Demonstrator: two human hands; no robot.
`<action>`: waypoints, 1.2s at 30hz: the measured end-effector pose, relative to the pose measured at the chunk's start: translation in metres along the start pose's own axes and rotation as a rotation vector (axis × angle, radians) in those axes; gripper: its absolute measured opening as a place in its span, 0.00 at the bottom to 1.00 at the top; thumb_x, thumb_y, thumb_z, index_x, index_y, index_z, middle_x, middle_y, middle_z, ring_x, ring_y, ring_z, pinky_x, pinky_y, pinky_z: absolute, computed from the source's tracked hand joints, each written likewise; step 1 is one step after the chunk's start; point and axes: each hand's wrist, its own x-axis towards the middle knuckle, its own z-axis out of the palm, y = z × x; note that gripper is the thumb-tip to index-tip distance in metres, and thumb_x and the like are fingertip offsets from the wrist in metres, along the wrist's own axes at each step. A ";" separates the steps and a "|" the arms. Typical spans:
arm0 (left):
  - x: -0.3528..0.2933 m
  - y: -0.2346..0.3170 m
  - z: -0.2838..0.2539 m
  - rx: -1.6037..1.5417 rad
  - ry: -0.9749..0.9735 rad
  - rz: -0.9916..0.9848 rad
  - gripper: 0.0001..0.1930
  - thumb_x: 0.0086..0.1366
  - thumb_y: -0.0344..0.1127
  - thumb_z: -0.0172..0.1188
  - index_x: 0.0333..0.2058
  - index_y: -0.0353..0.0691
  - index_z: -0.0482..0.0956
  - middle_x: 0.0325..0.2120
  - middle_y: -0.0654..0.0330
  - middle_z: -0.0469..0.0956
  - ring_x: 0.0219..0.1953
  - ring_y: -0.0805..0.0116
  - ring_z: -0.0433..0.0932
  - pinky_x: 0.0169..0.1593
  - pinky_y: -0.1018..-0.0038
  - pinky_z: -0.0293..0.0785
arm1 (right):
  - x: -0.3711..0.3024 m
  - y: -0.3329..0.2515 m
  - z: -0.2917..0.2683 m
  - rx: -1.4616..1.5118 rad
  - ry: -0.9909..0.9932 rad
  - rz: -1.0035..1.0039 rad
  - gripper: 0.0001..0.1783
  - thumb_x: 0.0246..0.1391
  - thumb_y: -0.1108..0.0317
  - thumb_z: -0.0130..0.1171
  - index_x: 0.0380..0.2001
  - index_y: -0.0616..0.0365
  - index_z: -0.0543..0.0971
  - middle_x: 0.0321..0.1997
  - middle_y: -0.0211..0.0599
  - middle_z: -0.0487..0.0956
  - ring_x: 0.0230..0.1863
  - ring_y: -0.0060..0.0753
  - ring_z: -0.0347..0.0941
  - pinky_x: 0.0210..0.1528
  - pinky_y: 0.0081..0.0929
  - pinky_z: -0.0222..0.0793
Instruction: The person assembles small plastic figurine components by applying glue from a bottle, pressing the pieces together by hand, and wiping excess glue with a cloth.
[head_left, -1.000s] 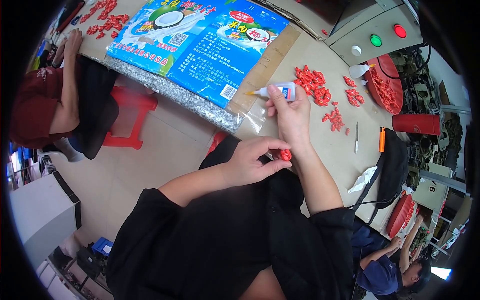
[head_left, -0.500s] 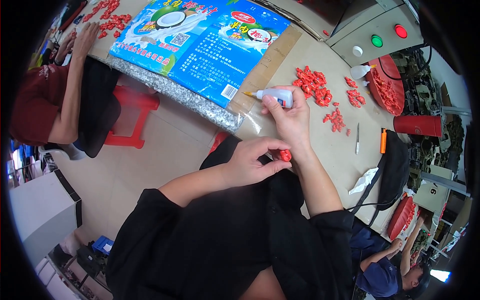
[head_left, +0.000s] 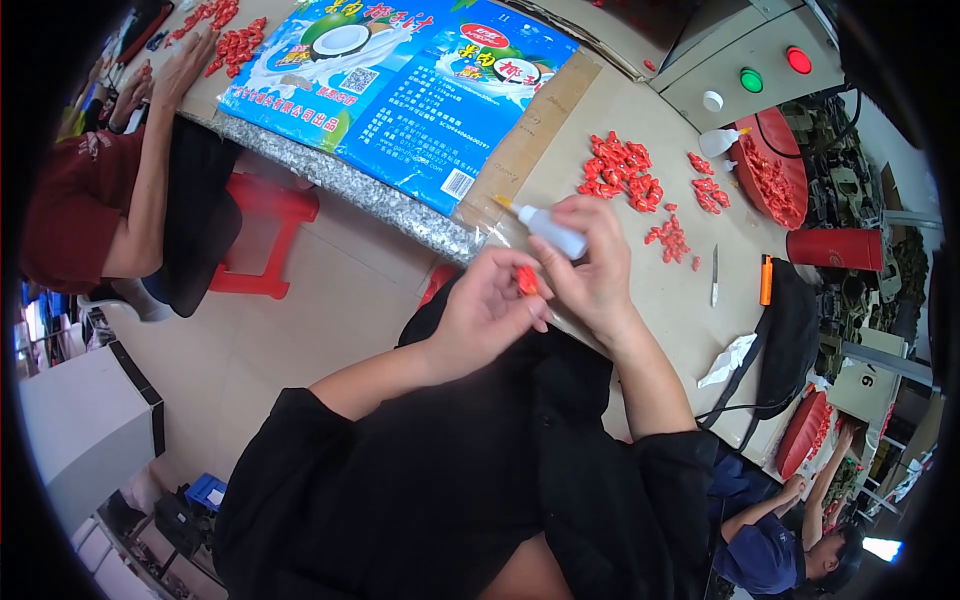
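In front of my body, my left hand [head_left: 487,305] pinches a small glossy red piece [head_left: 527,280] between its fingertips. Close by on the right, my right hand [head_left: 592,262] is wrapped round a white squeeze bottle [head_left: 556,231] with a yellowish nozzle, which points up and to the left. Part of the bottle is hidden by the fingers. A heap of similar red pieces [head_left: 622,170] lies on the table beyond my right hand, with a smaller group [head_left: 668,240] nearer to it.
A blue printed cardboard sheet [head_left: 400,110] covers the table ahead. To the right are a knife [head_left: 715,275], an orange-handled tool [head_left: 766,281], crumpled tissue [head_left: 728,360], a red bowl [head_left: 790,205] of pieces and a second white bottle [head_left: 718,143]. Co-workers sit at the left and lower right.
My left hand has moved up with the red piece, turning its palm more upward. My right hand has tilted the bottle and come down slightly toward it.
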 end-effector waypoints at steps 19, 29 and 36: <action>0.022 0.005 0.012 -0.079 0.162 -0.199 0.08 0.56 0.29 0.55 0.34 0.35 0.70 0.25 0.63 0.72 0.21 0.83 0.67 0.20 0.86 0.62 | -0.049 -0.025 -0.038 0.095 0.324 0.609 0.14 0.56 0.67 0.44 0.43 0.61 0.70 0.27 0.29 0.70 0.27 0.18 0.63 0.31 0.18 0.61; -0.008 0.017 -0.026 0.199 -0.004 -0.354 0.06 0.54 0.29 0.57 0.30 0.36 0.70 0.20 0.68 0.69 0.17 0.86 0.63 0.20 0.88 0.58 | -0.090 0.093 -0.210 -1.489 0.127 0.876 0.10 0.49 0.66 0.46 0.29 0.59 0.74 0.32 0.41 0.73 0.34 0.42 0.71 0.36 0.35 0.68; -0.038 0.027 -0.048 0.170 -0.007 -0.431 0.09 0.53 0.28 0.57 0.33 0.34 0.71 0.26 0.66 0.72 0.30 0.82 0.71 0.35 0.84 0.68 | -0.089 0.102 -0.225 -1.487 -0.080 0.887 0.10 0.46 0.69 0.45 0.32 0.63 0.70 0.31 0.46 0.73 0.35 0.43 0.72 0.37 0.36 0.68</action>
